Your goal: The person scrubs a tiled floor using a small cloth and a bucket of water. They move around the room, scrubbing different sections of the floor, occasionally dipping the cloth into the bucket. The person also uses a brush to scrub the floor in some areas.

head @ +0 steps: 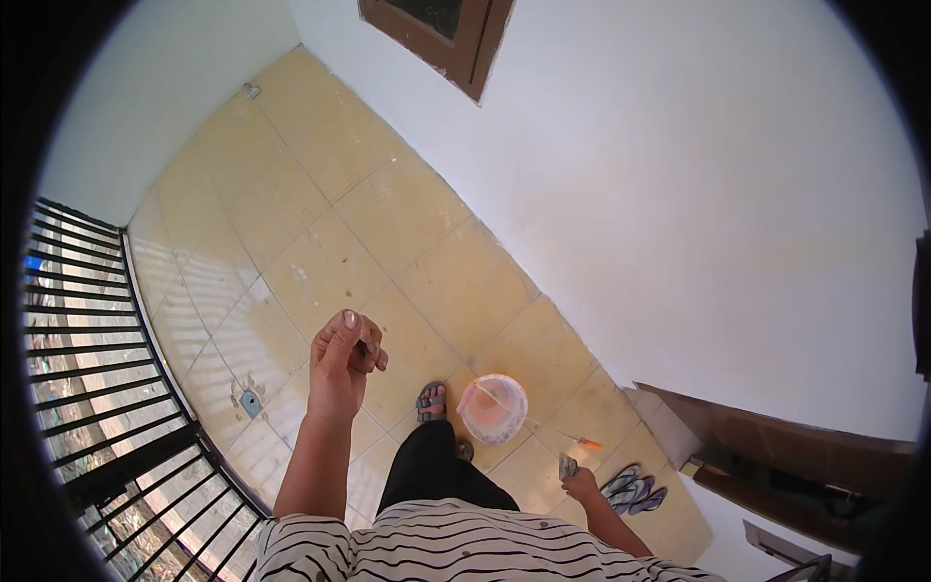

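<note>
My left hand (348, 351) is raised over the tiled floor (429, 284), its fingers curled in and the thumb against the index finger. Nothing shows in it. Low at my right side, my right hand (580, 484) grips a flat scraper (567, 465), possibly a putty knife, with its grey, smeared blade pointing away from me. A pinkish plastic bucket (503, 433) with a pale handle stands on the floor beside my sandalled foot (432, 401). Past the scraper lies an orange-handled tool (588, 443) with a thin shaft.
A white wall (654, 218) with a brown-framed window (465, 54) runs along the right. Black metal railings (94, 309) line the left. Flip-flops (633, 491) lie near a brown doorway (771, 465). A floor drain (250, 402) and a small object (252, 90) are at left.
</note>
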`<state>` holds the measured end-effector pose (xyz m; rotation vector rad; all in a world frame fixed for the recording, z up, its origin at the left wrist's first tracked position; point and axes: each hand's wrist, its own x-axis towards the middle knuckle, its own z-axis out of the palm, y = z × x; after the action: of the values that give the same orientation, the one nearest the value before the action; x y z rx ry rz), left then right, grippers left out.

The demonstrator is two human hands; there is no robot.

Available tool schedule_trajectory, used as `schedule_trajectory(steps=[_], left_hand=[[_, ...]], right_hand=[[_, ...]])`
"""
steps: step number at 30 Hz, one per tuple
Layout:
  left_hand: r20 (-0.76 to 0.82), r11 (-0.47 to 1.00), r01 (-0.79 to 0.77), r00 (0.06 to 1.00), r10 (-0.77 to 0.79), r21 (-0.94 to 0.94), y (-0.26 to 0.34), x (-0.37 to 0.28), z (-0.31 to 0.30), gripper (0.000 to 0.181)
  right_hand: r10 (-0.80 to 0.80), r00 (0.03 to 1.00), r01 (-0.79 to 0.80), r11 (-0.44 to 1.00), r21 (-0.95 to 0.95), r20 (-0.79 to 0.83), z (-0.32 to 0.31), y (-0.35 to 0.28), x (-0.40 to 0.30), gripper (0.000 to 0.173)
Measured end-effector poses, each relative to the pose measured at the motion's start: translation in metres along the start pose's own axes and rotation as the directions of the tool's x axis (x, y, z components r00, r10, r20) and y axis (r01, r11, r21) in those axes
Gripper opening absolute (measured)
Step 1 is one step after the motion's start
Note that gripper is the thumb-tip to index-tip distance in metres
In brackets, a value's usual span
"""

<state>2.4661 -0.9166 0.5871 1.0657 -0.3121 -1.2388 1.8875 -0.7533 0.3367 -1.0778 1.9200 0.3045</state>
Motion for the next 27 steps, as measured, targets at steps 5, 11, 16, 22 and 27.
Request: schedule_trajectory(steps=[5, 11, 16, 22, 27], left_hand=[[0.547, 0.898, -0.203, 0.733, 0.404, -0.391, 0.097, -0.075, 0.043, 0.047], [0.727, 0.798, -0.14, 0.344, 0.595, -0.586, 0.174, -0.243, 0.02, 0.07], [0.668, 0.704, -0.15, 0.232, 0.707, -0.694, 0.196, -0.315, 0.035, 0.065], [0.719, 0.735, -0.088, 0.157, 0.677, -0.672, 0.235, -0.326, 0.026, 0.056], [0.521, 0.533, -0.104, 0.12, 0.845, -0.84, 0.256, -0.287, 0.001, 0.06]], right_hand=[[0.034, 0.999, -0.033, 0.99, 0.139, -0.001, -0.032, -0.016, -0.03, 0.025], [0.157, 0.966, -0.098, 0.958, 0.27, -0.205, -0.028, 0.052, -0.081, 0.019], [0.231, 0.952, -0.206, 0.969, 0.139, -0.203, -0.04, 0.077, -0.147, 0.019], [0.291, 0.951, -0.254, 0.927, 0.276, -0.103, -0.02, 0.086, -0.136, 0.017], [0.28, 0.959, -0.248, 0.899, 0.361, -0.039, -0.01, 0.019, -0.105, 0.016]])
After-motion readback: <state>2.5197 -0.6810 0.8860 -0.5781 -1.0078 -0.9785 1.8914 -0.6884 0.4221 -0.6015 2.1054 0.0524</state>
